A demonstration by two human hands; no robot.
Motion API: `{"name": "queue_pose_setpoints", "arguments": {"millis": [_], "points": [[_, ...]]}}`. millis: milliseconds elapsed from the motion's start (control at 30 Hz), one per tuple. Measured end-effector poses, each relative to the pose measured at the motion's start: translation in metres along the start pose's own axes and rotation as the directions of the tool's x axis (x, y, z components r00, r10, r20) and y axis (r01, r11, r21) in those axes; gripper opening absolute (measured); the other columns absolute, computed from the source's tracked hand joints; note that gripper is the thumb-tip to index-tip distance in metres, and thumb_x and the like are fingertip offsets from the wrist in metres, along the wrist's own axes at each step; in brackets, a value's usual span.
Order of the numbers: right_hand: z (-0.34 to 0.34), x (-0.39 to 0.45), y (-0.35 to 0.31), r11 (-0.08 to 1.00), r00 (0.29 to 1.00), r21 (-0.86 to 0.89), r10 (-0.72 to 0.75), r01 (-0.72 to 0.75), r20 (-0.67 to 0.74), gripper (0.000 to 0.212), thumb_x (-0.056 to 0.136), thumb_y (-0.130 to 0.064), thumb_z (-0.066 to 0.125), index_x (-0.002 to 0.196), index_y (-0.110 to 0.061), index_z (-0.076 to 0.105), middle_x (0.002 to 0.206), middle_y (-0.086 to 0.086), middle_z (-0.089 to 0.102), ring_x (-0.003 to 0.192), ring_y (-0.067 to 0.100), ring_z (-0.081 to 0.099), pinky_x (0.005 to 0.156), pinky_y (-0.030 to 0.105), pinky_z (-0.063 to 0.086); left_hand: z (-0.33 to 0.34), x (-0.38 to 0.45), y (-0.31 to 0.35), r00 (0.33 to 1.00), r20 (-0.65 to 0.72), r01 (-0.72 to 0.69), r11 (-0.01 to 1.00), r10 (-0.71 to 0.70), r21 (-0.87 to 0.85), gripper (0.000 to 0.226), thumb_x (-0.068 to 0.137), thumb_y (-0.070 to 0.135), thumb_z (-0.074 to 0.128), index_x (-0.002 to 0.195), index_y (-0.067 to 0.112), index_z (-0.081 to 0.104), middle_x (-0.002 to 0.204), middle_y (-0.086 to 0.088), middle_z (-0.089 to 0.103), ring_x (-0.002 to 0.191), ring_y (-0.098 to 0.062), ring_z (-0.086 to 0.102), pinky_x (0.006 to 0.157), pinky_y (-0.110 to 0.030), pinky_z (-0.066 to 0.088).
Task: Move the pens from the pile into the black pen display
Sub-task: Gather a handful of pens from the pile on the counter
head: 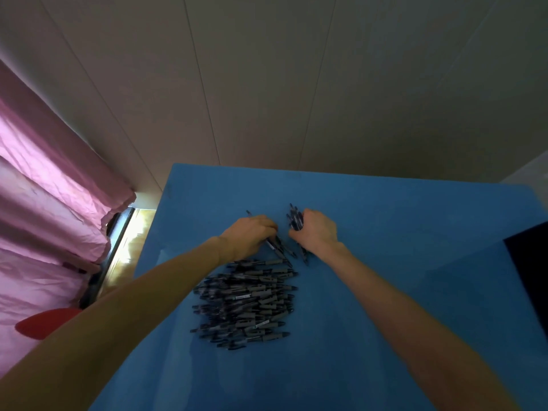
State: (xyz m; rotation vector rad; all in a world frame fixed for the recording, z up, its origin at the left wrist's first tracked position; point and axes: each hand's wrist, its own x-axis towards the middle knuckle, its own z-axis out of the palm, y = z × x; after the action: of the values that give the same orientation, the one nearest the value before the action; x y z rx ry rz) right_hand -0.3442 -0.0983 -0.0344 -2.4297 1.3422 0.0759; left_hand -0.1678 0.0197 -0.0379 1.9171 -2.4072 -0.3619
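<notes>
A pile of dark pens with grey grips [249, 304] lies in the middle of the blue table [370, 232]. Just beyond the pile, my left hand [252, 237] grips a few pens, their ends sticking out toward the pile. My right hand [315, 232] holds a bundle of pens [295, 218] whose tips point away from me. The two hands are close together, a small gap between them. At the right edge a dark object [530, 262] shows, possibly the black pen display; only a part of it is visible.
A pink curtain [50, 203] hangs on the left beside the table. A red object [44, 323] lies below it. A pale panelled wall [267, 84] rises behind the table's far edge. A strip of wooden floor [130, 238] shows between curtain and table.
</notes>
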Motion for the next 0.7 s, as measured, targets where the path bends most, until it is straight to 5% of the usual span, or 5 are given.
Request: {"name": "queue_pose_setpoints", "arguments": {"millis": [100, 200, 300, 400, 700], "points": [[0.003, 0.0, 0.01, 0.998, 0.998, 0.018, 0.062, -0.061, -0.029, 0.032, 0.089, -0.044, 0.067, 0.099, -0.016, 0.054, 0.091, 0.002, 0.063, 0.077, 0.02, 0.061, 0.061, 0.034, 0.051, 0.005, -0.002, 0.004, 0.992, -0.098, 0.082, 0.997, -0.081, 0.004, 0.035, 0.093, -0.002, 0.059, 0.125, 0.009, 0.067, 0.146, -0.009, 0.054, 0.134, -0.032, 0.049, 0.102, -0.048, 0.05], [0.005, 0.002, 0.014, 0.997, 0.997, 0.025, 0.07, -0.07, -0.024, 0.047, 0.089, -0.057, 0.065, 0.105, -0.015, 0.052, 0.093, 0.002, 0.063, 0.079, 0.021, 0.062, 0.062, 0.034, 0.051, 0.011, -0.01, 0.011, 0.921, -0.158, 0.347, 0.934, -0.357, -0.091, 0.046, 0.097, 0.024, 0.061, 0.14, 0.013, 0.048, 0.147, -0.009, 0.043, 0.13, -0.032, 0.047, 0.091, -0.044, 0.053], [-0.001, 0.006, 0.01, 0.997, 0.997, 0.015, 0.08, -0.08, 0.008, 0.061, 0.086, -0.069, 0.062, 0.106, -0.014, 0.049, 0.089, 0.0, 0.059, 0.079, 0.021, 0.06, 0.059, 0.032, 0.046, 0.006, -0.009, 0.015, 0.77, -0.039, 0.625, 0.764, -0.637, -0.16, 0.065, 0.097, 0.058, 0.053, 0.139, 0.012, 0.037, 0.128, -0.01, 0.049, 0.098, -0.028, 0.056, 0.065, -0.039, 0.048], [-0.004, 0.01, 0.006, 0.995, 0.994, -0.005, 0.097, -0.096, 0.041, 0.06, 0.087, -0.068, 0.063, 0.106, -0.013, 0.048, 0.082, -0.002, 0.054, 0.076, 0.02, 0.058, 0.054, 0.031, 0.04, 0.002, 0.001, 0.018, 0.652, 0.103, 0.748, 0.614, -0.751, -0.253, 0.075, 0.094, 0.07, 0.047, 0.135, 0.008, 0.038, 0.113, -0.008, 0.057, 0.081, -0.026, 0.052, 0.064, -0.036, 0.042], [-0.019, 0.018, 0.014, 0.991, 0.988, -0.114, 0.083, -0.068, 0.128, 0.056, 0.085, -0.075, 0.059, 0.083, -0.019, 0.059, 0.078, -0.001, 0.061, 0.07, 0.017, 0.057, 0.054, 0.029, 0.04, -0.001, 0.036, 0.038, 0.764, 0.004, 0.617, 0.728, -0.646, -0.3, 0.079, 0.091, 0.061, 0.062, 0.144, 0.011, 0.031, 0.135, -0.012, 0.046, 0.108, -0.032, 0.06, 0.068, -0.037, 0.045]]}}
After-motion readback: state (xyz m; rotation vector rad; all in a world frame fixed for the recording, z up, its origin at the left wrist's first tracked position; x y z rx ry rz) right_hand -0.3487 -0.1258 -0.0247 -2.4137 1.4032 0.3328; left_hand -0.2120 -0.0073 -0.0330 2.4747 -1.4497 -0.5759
